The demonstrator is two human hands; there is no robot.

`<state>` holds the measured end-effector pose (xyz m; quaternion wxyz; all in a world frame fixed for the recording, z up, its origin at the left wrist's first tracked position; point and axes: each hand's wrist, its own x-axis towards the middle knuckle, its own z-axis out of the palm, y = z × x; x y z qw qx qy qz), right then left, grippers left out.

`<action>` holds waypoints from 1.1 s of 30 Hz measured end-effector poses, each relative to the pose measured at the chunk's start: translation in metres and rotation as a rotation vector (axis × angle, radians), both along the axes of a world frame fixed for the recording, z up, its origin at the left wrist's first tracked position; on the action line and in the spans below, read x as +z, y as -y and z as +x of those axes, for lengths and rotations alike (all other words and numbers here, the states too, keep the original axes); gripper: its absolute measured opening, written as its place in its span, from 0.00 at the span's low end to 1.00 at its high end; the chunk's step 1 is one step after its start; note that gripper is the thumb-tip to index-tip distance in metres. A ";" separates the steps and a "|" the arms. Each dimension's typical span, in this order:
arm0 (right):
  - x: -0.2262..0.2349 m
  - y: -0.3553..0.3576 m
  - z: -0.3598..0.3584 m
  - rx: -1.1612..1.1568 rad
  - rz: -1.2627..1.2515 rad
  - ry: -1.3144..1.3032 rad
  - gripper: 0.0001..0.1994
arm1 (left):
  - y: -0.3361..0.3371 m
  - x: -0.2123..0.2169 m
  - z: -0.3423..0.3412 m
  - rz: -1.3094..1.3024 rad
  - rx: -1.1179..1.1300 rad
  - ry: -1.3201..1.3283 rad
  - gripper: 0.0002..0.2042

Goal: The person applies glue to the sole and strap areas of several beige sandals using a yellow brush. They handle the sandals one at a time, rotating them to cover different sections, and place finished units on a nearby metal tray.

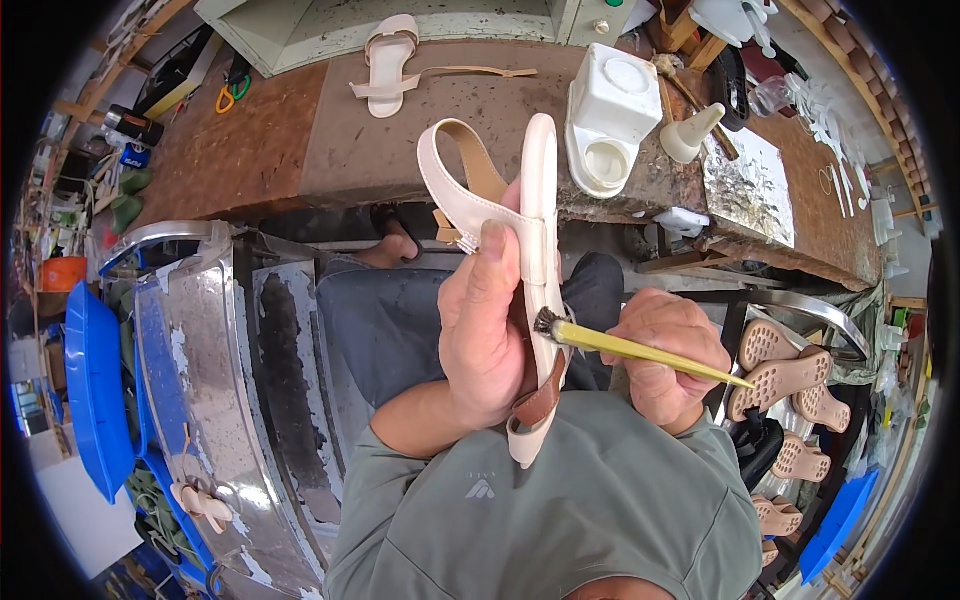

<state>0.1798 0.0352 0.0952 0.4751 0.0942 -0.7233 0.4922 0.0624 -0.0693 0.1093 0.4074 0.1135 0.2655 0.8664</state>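
My left hand [487, 325] is closed round a cream strappy sandal [537, 250], held up on its side so the edge of the sole faces me. Its ankle strap loops out to the left, and a brown strap lining shows near the lower end. Between the fingers of my right hand [668, 352] is a slim yellow-green brush [640, 348]. The dark bristles are at or very near the sandal's sole edge; whether they touch I cannot tell. Some left fingers are hidden behind the sandal.
On the workbench [250, 140] lie another sandal [388, 68], a white plastic container [612, 120], a cone-shaped nozzle [692, 133] and scissors [233, 93]. Several tan soles [778, 385] hang at right. A worn metal frame [215, 350] and blue tray [95, 390] stand left.
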 end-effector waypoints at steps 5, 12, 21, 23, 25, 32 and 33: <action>0.003 -0.001 0.006 0.026 0.020 0.023 0.11 | 0.002 0.000 -0.003 0.011 -0.042 0.014 0.20; 0.011 -0.008 0.007 0.102 0.076 -0.004 0.09 | 0.001 0.006 -0.004 -0.149 -0.084 -0.109 0.23; 0.010 -0.019 0.000 0.078 -0.056 -0.013 0.08 | -0.004 0.012 0.001 -0.249 0.139 -0.330 0.23; 0.013 -0.018 0.002 0.149 -0.042 -0.025 0.08 | -0.005 0.012 0.000 -0.230 0.158 -0.313 0.23; 0.015 -0.017 0.007 0.215 -0.035 -0.037 0.07 | -0.003 0.008 -0.001 -0.212 0.131 -0.359 0.22; 0.019 -0.028 -0.006 0.091 -0.176 0.042 0.07 | -0.010 0.006 0.006 -0.228 0.233 -0.252 0.22; 0.021 -0.029 -0.009 0.065 -0.203 0.066 0.07 | -0.010 0.007 0.006 -0.228 0.228 -0.245 0.22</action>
